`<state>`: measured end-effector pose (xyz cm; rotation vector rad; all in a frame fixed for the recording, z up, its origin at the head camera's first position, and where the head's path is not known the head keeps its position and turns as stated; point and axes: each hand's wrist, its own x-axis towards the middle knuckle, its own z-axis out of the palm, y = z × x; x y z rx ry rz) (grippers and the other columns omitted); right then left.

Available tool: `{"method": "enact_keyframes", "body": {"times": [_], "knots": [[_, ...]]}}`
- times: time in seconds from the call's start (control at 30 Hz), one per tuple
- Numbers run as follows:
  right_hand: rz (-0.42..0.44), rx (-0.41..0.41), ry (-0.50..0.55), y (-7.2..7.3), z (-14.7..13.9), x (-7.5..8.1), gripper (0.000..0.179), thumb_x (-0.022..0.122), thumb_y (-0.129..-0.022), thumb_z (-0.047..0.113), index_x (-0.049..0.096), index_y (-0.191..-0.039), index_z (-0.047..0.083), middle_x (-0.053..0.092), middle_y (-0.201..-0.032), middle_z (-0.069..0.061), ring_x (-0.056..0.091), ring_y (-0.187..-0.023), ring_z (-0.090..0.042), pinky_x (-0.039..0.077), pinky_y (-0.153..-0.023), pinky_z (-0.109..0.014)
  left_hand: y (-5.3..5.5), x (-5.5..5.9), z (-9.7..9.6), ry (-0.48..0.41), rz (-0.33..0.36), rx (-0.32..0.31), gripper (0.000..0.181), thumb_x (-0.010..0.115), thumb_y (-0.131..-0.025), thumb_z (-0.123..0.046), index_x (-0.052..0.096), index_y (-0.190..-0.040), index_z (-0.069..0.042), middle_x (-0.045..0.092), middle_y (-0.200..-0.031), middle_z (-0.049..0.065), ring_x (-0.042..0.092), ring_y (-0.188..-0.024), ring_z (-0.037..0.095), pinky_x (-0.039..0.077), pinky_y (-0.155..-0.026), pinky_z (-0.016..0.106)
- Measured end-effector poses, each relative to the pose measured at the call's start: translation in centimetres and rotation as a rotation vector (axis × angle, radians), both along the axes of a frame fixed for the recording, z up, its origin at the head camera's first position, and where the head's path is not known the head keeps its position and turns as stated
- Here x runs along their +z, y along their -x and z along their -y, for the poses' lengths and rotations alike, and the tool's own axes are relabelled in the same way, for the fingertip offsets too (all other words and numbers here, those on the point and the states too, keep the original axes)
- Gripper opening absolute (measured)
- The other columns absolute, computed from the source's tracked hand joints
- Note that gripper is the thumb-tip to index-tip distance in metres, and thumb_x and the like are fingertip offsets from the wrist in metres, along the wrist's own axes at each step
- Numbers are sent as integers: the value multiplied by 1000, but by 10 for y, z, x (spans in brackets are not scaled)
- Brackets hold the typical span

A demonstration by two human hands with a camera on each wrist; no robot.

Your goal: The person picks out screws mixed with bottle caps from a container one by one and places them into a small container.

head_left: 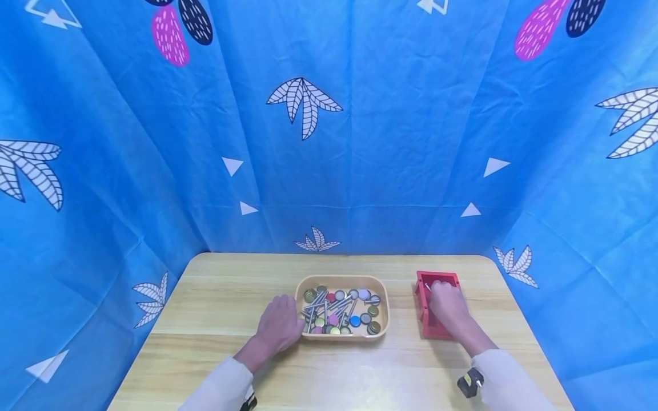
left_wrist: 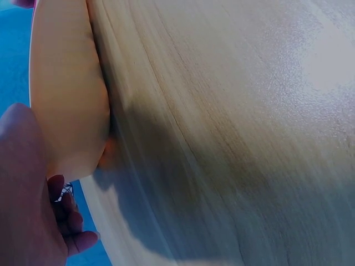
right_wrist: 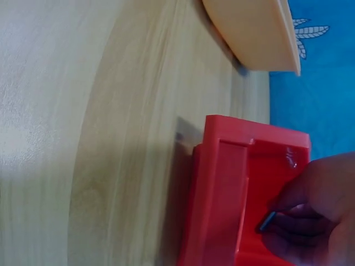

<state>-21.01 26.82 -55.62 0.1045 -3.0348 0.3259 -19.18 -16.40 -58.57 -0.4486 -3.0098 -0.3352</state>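
One left hand [head_left: 279,324] grasped the left end of one beige tray [head_left: 341,337], whose contents only the head view showed: one blue cap [head_left: 355,321] among other bottle caps [head_left: 372,311] and nails [head_left: 326,313] too jumbled to count; right of the tray, one right hand [head_left: 447,301], inside one red bin [right_wrist: 224,205], pinched one nail [right_wrist: 267,221], clearest in the right wrist view

Blue cloth [head_left: 401,131] hangs around a pale wooden table [head_left: 221,294].
White leaves [head_left: 309,114] and triangles [head_left: 494,166] pattern the cloth; the table shines.
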Motion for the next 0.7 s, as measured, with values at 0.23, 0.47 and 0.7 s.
{"method": "enact_keyframes", "body": {"times": [0.23, 0.47, 0.7], "knots": [[61, 6, 43, -1, -2, -7, 6, 65, -91, -3, 68, -93, -7, 65, -69, -13, 67, -64, -25, 63, -71, -43, 1, -3, -1, -14, 0, 3, 18, 58, -80, -24, 49, -80, -9, 42, -74, 3, 37, -65, 17, 29, -59, 28], [107, 12, 83, -1, -3, -17, 6, 65, -92, -3, 69, -96, -5, 66, -69, -10, 70, -67, -24, 62, -70, -40, 1, -2, 0, -13, 0, 21, 17, 58, -79, -24, 49, -80, -9, 42, -74, 3, 37, -65, 18, 29, -59, 28], [166, -1, 110, 0, -3, -23, 6, 70, -91, 1, 70, -95, -3, 61, -63, -4, 64, -62, -16, 56, -63, -30, 0, -1, 0, -14, 5, 9, 17, 57, -79, -23, 47, -80, -10, 41, -75, 3, 36, -67, 18, 29, -60, 28]]}}
